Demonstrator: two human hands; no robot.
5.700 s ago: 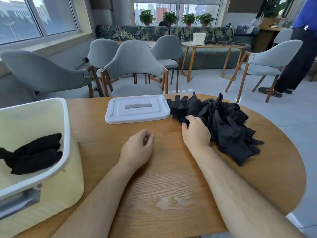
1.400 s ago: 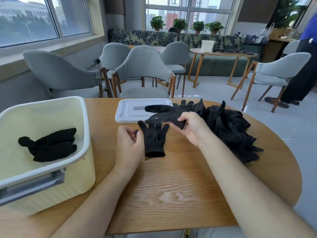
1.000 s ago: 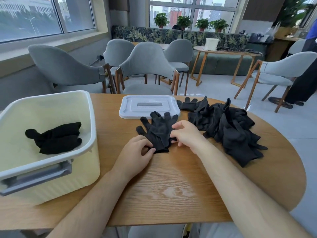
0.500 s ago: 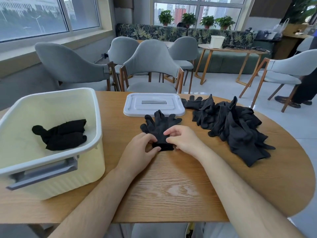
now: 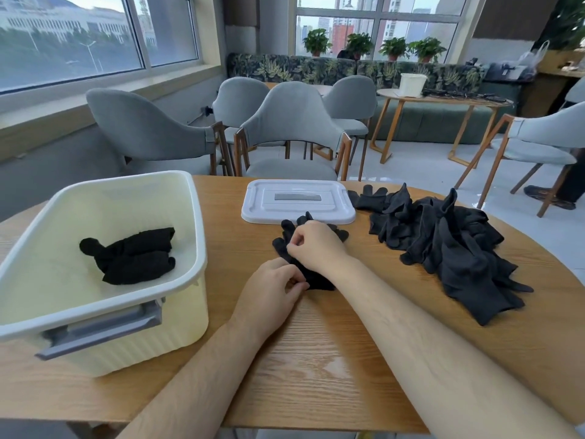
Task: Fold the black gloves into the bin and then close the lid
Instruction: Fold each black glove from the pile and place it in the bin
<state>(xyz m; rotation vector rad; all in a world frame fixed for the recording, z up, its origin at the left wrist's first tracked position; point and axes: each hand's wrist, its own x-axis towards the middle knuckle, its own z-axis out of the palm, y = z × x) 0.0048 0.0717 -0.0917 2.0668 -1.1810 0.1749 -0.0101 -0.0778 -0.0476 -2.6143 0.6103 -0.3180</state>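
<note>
View from a head camera, looking down at a round wooden table (image 5: 316, 359) and two bare forearms reaching in from the bottom edge.

In the middle of the table, black gloves (image 5: 318, 282) lie flat, their fingers pointing away from the person. The fingertips reach the near edge of a white lid (image 5: 297, 201), which lies flat on the table just beyond them.

The left hand (image 5: 272, 289) is at the cuff end of the gloves, nearest the person. Its grip is pressed together, with thumb and fingertips pinching the edge of the fabric. The right hand (image 5: 316, 245) rests on the finger end of the gloves. Its fingers are curled and its grip pinches the cloth on the left side.

On the left stands an open cream bin (image 5: 177, 315) with a grey handle. Inside it, on the bottom, lies a bundle of folded gloves (image 5: 133, 255).

On the right of the table is a loose pile of gloves (image 5: 449, 245), also black, close beside the lid.

Grey chairs (image 5: 291, 122) stand beyond the table.
</note>
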